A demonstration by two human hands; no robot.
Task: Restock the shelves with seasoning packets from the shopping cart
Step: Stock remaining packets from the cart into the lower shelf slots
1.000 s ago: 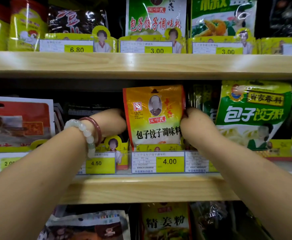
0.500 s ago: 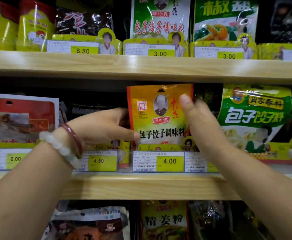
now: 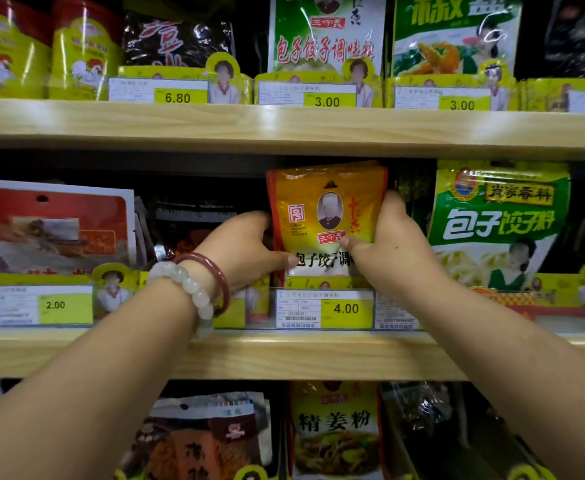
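Observation:
An orange-yellow seasoning packet (image 3: 325, 202) stands upright on the middle wooden shelf (image 3: 284, 355), behind the 4.00 price tag (image 3: 324, 309). My left hand (image 3: 242, 251), with a bead bracelet and a red bangle at the wrist, grips the packet's left edge, thumb across its lower front. My right hand (image 3: 388, 244) grips the right edge, thumb on the front and fingers behind. More packets of the same kind seem stacked behind it. The shopping cart is out of view.
A green packet (image 3: 495, 223) stands right of the orange one, a red-and-white pack (image 3: 52, 226) far left, dark packs between. The upper shelf (image 3: 284, 128) holds yellow tins, green and dark packets. Below hang a ginger powder packet (image 3: 334, 431) and other bags.
My left thumb has slid further onto the packet's lower front. My right hand has dropped from the packet's upper right edge and now clasps the right side, thumb on the front.

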